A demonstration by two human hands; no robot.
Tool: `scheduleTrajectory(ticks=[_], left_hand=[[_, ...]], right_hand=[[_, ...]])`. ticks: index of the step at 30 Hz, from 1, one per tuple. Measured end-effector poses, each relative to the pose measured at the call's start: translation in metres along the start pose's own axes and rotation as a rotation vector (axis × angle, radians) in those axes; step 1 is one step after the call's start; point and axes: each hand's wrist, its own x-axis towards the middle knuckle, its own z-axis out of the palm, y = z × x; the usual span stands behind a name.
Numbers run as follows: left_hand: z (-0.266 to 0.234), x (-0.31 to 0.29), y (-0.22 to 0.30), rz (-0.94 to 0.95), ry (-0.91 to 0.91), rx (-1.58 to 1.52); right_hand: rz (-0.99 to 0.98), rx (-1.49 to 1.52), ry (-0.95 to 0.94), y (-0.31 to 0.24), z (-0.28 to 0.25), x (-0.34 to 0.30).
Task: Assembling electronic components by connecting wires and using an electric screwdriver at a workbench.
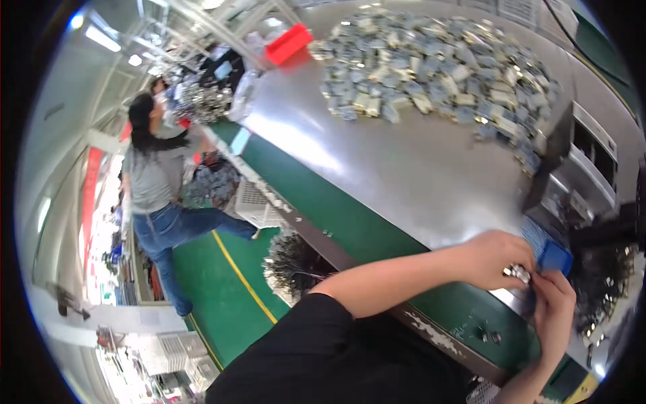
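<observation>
My left hand (494, 259) is closed around a few small shiny metal pieces (517, 273), whose exact kind is too small to tell. Right beside it, my right hand (555, 296) has its fingers curled together against those pieces; what lies between its fingertips is hidden. Just beyond both hands sits a blue plastic block or box (556, 258). A bundle of dark wires with shiny metal ends (602, 286) lies to the right of my hands.
A large heap of small silvery metal parts (431, 64) covers the table's far side. A boxy grey machine (585, 161) stands at the right, a red bin (289, 44) at the far left. Another person (153, 175) stands left by the bench. Loose bits (490, 335) lie on the green strip.
</observation>
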Motion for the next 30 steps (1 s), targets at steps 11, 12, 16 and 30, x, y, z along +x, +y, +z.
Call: scheduleTrajectory(ticks=[11,12,16,30], left_hand=[[-0.011,-0.009,-0.001,-0.033,0.016,0.013],[-0.011,-0.008,-0.002,-0.025,0.023,0.026],[-0.013,-0.008,0.001,-0.057,-0.012,0.032],[-0.007,-0.007,-0.001,0.001,0.012,0.047]], right_hand=[[0.034,0.148,-0.026,0.020,0.010,0.025],[0.036,0.158,-0.029,0.021,0.011,0.024],[0.043,0.165,-0.057,0.014,0.006,0.023],[-0.114,0.117,-0.107,0.001,-0.022,0.041]])
